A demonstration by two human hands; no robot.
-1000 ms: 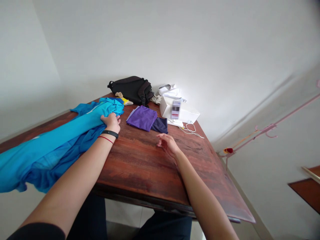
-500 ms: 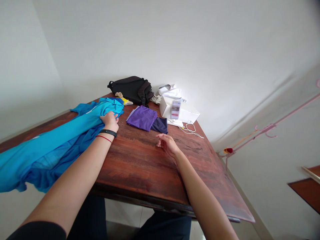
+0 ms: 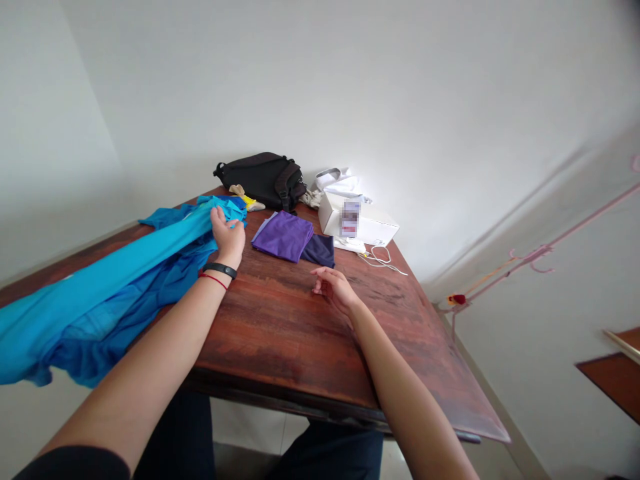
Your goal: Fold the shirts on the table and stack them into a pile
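Note:
A bright blue garment (image 3: 125,250) lies in loose folds along the left side of the wooden table (image 3: 260,320) and hangs over its near left edge. My left hand (image 3: 229,235) is at the garment's right end, its fingers apart and the fingertips against or just above the cloth. My right hand (image 3: 336,288) rests over the middle of the table, fingers loosely bent and apart, holding nothing. Beyond and between the hands lies a folded purple cloth (image 3: 285,236), partly over a dark navy cloth (image 3: 320,251).
A black bag (image 3: 260,179) stands at the back of the table, with a yellow and white item (image 3: 249,201) before it. Right of it are a white box (image 3: 373,223), white fabric (image 3: 343,181) and a white cable (image 3: 383,260). A pink rack (image 3: 520,263) stands right of the table.
My left hand has shifted slightly right and its fingers have loosened from the blue garment. The garment's upper fold looks a little narrower. My right hand has stayed in place.

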